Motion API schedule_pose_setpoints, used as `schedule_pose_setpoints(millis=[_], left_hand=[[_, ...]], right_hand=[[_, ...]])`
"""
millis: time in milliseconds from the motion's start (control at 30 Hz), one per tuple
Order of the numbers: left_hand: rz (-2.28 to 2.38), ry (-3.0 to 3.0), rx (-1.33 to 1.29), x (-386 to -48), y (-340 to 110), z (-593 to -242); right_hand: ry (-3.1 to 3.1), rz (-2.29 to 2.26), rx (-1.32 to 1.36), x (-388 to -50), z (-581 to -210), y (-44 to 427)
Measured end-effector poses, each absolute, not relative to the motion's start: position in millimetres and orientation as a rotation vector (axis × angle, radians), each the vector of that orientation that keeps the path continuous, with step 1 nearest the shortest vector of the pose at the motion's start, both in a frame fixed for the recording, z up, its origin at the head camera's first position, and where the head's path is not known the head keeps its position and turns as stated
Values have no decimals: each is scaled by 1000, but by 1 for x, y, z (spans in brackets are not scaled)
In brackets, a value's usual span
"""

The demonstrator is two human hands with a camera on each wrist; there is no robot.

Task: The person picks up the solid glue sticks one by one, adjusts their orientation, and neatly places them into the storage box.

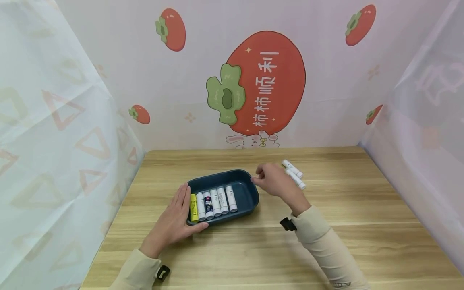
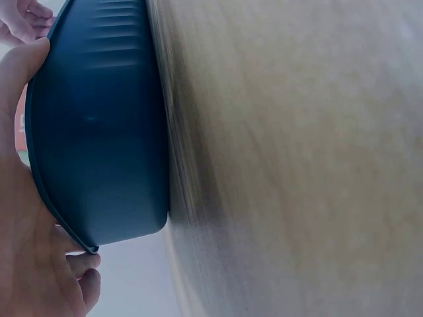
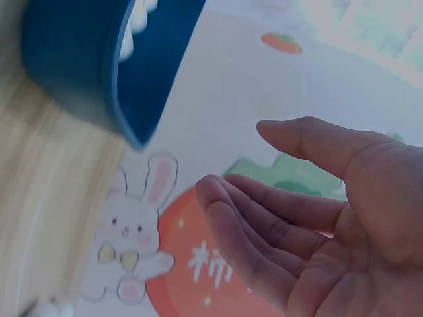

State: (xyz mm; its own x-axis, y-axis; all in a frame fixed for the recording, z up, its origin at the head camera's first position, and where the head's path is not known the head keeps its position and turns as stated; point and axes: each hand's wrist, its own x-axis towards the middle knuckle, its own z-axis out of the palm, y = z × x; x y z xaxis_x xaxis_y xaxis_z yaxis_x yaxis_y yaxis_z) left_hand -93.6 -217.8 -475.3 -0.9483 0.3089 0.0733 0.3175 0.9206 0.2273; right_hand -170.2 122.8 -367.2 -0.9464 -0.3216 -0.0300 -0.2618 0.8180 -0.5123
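Note:
A dark blue tray (image 1: 248,203) sits on the table with a row of stick-shaped tubes, which look like glue sticks, along its left and middle. One is yellow (image 1: 193,208), one has a navy label (image 1: 208,204), and several are white (image 1: 231,198). My left hand (image 1: 174,219) rests against the tray's left end, fingers straight along it and thumb on the near rim. In the left wrist view the tray's outer wall (image 2: 99,132) stands beside that hand. My right hand (image 3: 317,224) holds nothing, its fingers loosely bent, near the tray's right end.
Two white tubes (image 1: 295,179) lie on the wooden table (image 1: 344,209) to the right, beyond my right hand. A printed backdrop (image 1: 326,112) rises behind the table, and white sheets (image 1: 72,161) hang at both sides.

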Motion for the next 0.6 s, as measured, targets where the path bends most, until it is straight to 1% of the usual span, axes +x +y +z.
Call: schedule_pose_setpoints(millis=[300,600], left_hand=[[-359,-3042,-499,-94,-219,-475],[-359,-3033,-514,-94,-219,-474]], right_hand=[[2972,-774,-445,-176,-366,165],[3028,-790,-382,-183,-382,203]])
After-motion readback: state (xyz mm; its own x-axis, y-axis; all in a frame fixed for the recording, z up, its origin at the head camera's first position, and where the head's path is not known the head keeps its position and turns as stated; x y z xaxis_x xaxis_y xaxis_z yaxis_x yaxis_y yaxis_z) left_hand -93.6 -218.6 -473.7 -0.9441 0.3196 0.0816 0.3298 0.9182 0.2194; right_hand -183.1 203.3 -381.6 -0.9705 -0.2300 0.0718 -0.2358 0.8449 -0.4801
